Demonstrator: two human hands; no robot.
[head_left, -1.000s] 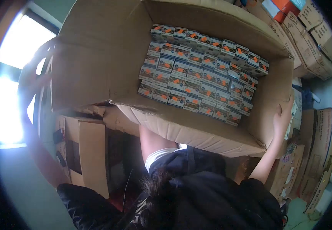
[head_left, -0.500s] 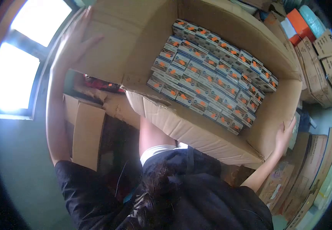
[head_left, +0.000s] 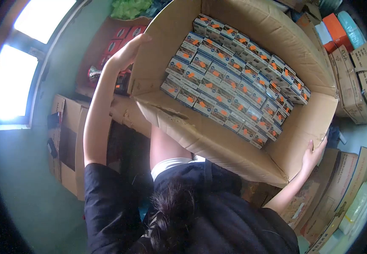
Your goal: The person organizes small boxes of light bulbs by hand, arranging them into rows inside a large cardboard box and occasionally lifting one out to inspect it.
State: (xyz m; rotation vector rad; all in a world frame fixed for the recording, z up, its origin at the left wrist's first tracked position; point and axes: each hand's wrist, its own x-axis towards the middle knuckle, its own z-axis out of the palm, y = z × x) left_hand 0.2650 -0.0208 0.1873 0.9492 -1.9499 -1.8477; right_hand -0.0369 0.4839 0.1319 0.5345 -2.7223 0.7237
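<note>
A large open cardboard box (head_left: 192, 131) tilts toward the camera. Inside it lie rows of small white and blue boxes (head_left: 217, 72), each with an orange sticker. My left hand (head_left: 130, 51) lies against the big box's left side, thumb near the upper edge and its other fingers partly hidden behind the cardboard. At the lower right corner, my right hand (head_left: 313, 155) grips the side of the same box, thumb on the inner face, fingers outside.
Left of the big box stands a carton with red packages (head_left: 113, 45); green plastic (head_left: 130, 8) lies behind it. An open carton (head_left: 71, 169) is at lower left. Stacked cartons (head_left: 344, 169) line the right side, with an orange package (head_left: 335, 31) above.
The big box's left flap has folded down out of view, uncovering the red packages. My left hand has moved right and down to the box's left side.
</note>
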